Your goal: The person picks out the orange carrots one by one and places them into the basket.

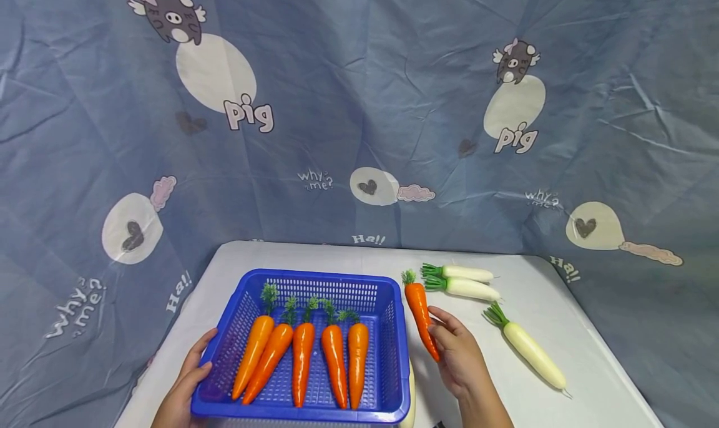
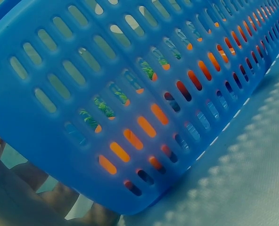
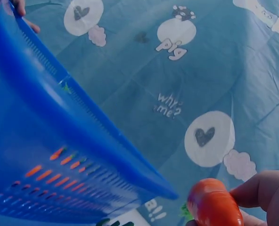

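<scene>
Several orange carrots (image 1: 303, 365) with green tops lie side by side in a blue plastic basket (image 1: 404, 353). At the basket's left wall, my left hand (image 1: 188, 378) grips its side near the front corner. In the left wrist view, fingers show under the basket's edge (image 2: 83, 174), with carrots visible through the slots. My right hand (image 1: 457, 353) pinches one more carrot (image 1: 418, 309) just right of the basket, its green top pointing away from me. In the right wrist view, that carrot (image 3: 215, 205) appears end-on between thumb and fingers.
Two white radishes (image 1: 466, 287) with green stems lie at the back right of the white table (image 1: 590, 328). Another white radish (image 1: 533, 353) lies farther right. A pale radish-like piece (image 1: 410, 403) shows partly beneath the basket's right edge. A blue patterned cloth (image 1: 449, 135) hangs behind.
</scene>
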The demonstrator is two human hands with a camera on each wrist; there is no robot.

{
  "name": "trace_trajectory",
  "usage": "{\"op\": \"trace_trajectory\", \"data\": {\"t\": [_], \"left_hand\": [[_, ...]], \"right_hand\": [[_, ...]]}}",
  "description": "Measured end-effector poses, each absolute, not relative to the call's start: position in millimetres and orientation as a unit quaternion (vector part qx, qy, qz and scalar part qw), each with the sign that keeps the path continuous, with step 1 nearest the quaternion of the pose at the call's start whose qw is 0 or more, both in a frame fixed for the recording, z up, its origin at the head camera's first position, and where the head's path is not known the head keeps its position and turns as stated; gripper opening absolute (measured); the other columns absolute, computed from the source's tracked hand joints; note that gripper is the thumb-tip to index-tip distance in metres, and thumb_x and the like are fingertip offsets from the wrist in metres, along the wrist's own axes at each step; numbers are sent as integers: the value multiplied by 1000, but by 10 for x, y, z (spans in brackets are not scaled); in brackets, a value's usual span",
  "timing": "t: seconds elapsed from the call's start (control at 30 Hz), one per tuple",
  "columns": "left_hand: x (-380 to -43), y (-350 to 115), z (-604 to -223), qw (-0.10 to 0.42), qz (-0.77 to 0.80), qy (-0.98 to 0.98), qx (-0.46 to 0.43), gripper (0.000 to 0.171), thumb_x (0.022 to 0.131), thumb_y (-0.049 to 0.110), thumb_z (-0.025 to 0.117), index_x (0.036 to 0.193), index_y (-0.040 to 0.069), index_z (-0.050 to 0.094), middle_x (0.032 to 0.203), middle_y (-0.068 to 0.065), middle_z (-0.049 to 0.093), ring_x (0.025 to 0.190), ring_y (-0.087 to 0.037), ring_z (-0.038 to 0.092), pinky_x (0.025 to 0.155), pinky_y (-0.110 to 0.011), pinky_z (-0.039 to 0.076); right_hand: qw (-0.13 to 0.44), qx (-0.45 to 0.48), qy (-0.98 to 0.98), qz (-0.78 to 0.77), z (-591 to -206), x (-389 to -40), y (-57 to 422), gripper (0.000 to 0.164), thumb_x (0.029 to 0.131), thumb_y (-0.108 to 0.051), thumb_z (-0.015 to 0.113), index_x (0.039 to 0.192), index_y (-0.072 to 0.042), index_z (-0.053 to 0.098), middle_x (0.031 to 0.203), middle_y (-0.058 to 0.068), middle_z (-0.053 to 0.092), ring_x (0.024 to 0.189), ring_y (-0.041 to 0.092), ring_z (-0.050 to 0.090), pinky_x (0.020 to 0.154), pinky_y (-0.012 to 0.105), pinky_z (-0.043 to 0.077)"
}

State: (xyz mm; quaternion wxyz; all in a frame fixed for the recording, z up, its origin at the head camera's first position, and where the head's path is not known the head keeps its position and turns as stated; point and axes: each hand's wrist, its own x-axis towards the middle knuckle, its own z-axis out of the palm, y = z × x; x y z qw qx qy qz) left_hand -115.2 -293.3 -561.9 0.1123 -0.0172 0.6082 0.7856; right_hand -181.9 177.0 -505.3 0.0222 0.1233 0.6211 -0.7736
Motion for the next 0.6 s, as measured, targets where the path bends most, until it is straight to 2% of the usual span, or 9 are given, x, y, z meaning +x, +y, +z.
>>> {"op": "trace_trajectory", "data": {"t": [0.33, 0.6], "left_hand": [[-1161, -2946, -5629, 114, 799, 591, 22, 54, 115, 27, 24, 164, 39, 4, 145, 18, 24, 122, 6, 56, 100, -30, 55], [-1156, -2939, -5625, 111, 799, 592, 6, 55, 115, 27, 26, 164, 39, 5, 144, 17, 25, 121, 4, 59, 98, -34, 57]], "right_hand": [[21, 108, 617, -779, -4937, -1771, 1671, 48, 98, -1, 62, 145, 0, 56, 118, 7, 62, 103, 21, 60, 82, 27, 54], [24, 98, 608, -787, -4924, -1758, 1589, 46, 97, 1, 61, 142, 3, 57, 114, 9, 63, 99, 20, 62, 79, 25, 54]]}}
